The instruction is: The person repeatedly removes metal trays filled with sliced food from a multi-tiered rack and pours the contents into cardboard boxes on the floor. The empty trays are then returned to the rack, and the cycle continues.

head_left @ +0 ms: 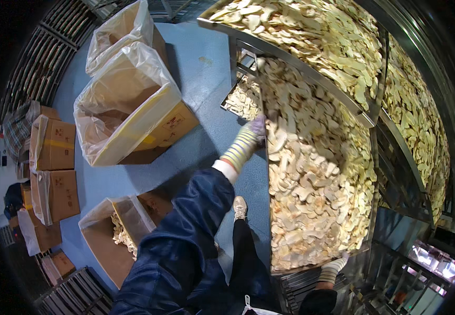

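Note:
A wide metal-edged tray heaped with pale mushroom slices lies before me, right of my legs. My left hand, in a striped knit glove with purple fingers, grips the tray's left edge about midway up. At the lower right corner my right hand, gloved in the same stripes, holds the end rim; its fingers are partly hidden under it. A shadow covers the upper part of the slices. Another loaded tray sits beyond, its edge above the far side of mine.
Cardboard boxes with clear plastic liners stand on the blue floor to the left. One lower box contains some slices. A small tray section with slices shows below the tray. Metal racks and a person's dark sleeve are at the left rim.

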A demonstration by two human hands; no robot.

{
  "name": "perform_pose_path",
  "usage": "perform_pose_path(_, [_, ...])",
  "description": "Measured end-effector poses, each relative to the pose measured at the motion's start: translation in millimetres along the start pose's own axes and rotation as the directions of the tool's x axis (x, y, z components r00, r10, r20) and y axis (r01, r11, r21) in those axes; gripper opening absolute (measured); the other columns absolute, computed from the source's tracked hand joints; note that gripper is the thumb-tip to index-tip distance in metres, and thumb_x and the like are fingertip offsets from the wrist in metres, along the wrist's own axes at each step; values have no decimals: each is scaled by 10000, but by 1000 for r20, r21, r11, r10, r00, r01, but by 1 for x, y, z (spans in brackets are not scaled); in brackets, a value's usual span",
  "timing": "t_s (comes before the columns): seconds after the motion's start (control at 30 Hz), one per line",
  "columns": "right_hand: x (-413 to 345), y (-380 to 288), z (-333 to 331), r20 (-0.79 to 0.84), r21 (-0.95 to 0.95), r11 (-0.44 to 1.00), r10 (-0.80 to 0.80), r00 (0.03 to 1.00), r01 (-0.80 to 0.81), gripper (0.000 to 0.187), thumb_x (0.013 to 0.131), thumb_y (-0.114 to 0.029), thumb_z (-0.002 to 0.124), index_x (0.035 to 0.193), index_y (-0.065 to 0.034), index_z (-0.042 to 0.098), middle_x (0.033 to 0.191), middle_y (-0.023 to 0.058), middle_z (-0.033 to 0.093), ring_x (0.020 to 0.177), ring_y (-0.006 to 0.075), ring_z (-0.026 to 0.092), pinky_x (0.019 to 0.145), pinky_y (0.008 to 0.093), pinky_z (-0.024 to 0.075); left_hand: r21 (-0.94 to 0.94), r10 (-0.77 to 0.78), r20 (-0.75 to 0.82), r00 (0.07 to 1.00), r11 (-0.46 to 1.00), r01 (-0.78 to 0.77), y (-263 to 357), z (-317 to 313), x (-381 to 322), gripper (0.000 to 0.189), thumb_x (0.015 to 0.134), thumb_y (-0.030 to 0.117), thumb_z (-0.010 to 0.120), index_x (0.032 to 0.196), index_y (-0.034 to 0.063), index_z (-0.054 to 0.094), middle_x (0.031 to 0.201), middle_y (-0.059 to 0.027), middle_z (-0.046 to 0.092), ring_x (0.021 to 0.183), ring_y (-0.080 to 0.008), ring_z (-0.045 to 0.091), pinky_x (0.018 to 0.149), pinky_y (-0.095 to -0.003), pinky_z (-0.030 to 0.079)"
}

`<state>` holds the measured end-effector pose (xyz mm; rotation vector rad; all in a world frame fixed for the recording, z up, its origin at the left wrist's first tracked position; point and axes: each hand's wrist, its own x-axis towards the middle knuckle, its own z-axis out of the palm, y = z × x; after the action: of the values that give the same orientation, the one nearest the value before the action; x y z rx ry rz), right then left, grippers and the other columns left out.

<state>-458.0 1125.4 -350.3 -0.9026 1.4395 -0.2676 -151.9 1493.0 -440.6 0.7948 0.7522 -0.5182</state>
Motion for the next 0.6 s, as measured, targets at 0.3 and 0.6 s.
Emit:
perform_pose_path(0.3, [39, -8, -32, -104, 207, 975, -64, 993, 85, 708, 782, -560, 423, 1236, -15, 416, 1247, 94, 440, 1109, 259, 419, 960, 364, 295, 429, 220, 51, 974, 876, -220, -44, 9, -8, 303, 794, 296, 606, 842, -3, 597, 682, -31, 584, 589, -83, 495, 529, -238, 420])
perform_pose_path(0.6, [-46, -10, 28, 183, -530, 785, -264, 947, 321, 628, 820, -485, 471, 1207, 8, 438, 1214, 111, 462, 1067, 244, 453, 901, 345, 355, 150, 13, 17, 1000, 989, -15, -82, -194, -143, 347, 769, 196, 632, 1046, 8, 542, 935, -39, 591, 827, -119, 526, 758, -255, 421])
